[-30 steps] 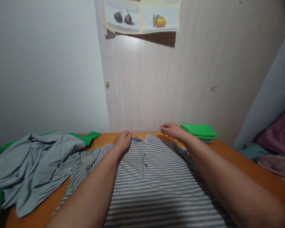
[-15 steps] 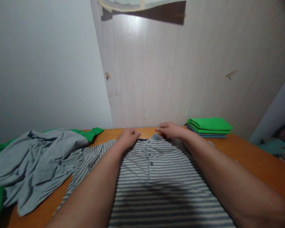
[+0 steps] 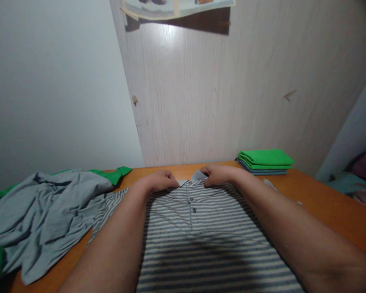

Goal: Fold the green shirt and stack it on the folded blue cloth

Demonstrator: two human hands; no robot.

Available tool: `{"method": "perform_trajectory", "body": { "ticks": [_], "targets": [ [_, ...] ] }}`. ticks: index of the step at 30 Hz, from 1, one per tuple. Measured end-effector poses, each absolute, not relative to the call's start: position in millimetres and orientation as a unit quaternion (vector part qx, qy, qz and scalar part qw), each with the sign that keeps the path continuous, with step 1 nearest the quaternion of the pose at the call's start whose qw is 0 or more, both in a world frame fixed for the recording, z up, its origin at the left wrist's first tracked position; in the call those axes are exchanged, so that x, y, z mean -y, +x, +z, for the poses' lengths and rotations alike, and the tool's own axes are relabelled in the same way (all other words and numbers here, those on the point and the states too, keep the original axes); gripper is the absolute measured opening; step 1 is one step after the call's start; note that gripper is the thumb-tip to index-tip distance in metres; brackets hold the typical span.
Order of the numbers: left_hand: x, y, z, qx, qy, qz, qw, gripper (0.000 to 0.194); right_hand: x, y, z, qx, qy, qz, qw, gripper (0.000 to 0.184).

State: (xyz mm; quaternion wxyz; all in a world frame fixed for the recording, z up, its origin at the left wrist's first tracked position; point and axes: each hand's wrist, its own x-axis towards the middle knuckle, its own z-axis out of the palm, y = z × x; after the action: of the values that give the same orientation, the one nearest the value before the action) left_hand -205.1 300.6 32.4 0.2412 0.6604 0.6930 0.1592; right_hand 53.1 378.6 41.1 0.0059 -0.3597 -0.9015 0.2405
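A grey-and-white striped polo shirt (image 3: 201, 240) lies spread front side up on the table, its buttoned placket facing me and its collar at the far end. My left hand (image 3: 163, 181) is closed at the left side of the collar, thumb and fingers pinching its edge. On the other side, my right hand (image 3: 218, 175) grips the light grey collar flap between thumb and fingers. Both forearms reach over the shirt and cover parts of its sleeves and sides.
Left of the shirt lies a crumpled grey garment (image 3: 55, 211), with green cloth (image 3: 118, 176) under and behind it. A folded stack of green and grey-blue clothes (image 3: 265, 159) stands at the back right of the orange-brown table (image 3: 329, 215). A wall closes off the far edge.
My right hand has come down onto the collar flap and closed on it. My left hand has shifted slightly left along the collar edge. The camera view has moved a little.
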Motion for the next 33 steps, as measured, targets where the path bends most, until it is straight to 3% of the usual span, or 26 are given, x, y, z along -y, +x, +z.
{"method": "perform_trajectory", "body": {
  "ticks": [2,7,10,13,16,18,20,25,33],
  "targets": [
    [-302,-205,30,-0.685,0.687,0.132,0.205,0.017,-374,46,41,0.909,-0.391,0.147,0.023,0.026],
    [-302,-199,35,-0.703,0.700,0.123,-0.022,0.011,-354,34,52,0.903,-0.418,-0.069,0.072,0.021],
    [-298,-200,44,-0.689,0.717,0.078,0.075,0.024,-345,37,61,0.922,-0.388,0.006,-0.010,0.021],
    [-298,-203,48,-0.647,0.724,0.103,0.215,0.044,-349,44,63,0.915,-0.345,0.191,-0.081,0.044],
    [-303,-204,43,-0.643,0.700,0.177,0.256,0.051,-365,49,58,0.895,-0.351,0.276,0.005,0.057],
    [-306,-202,37,-0.659,0.691,0.184,0.233,0.043,-377,50,51,0.880,-0.385,0.260,0.097,0.053],
    [-307,-200,31,-0.672,0.690,0.172,0.204,0.031,-386,51,44,0.869,-0.421,0.228,0.128,0.044],
    [-307,-197,24,-0.701,0.671,0.170,0.171,0.026,-390,51,31,0.861,-0.442,0.249,0.040,0.028],
    [-312,-198,25,-0.742,0.635,0.099,0.192,0.021,-384,47,35,0.858,-0.491,0.148,-0.036,0.037]
  ]
}}
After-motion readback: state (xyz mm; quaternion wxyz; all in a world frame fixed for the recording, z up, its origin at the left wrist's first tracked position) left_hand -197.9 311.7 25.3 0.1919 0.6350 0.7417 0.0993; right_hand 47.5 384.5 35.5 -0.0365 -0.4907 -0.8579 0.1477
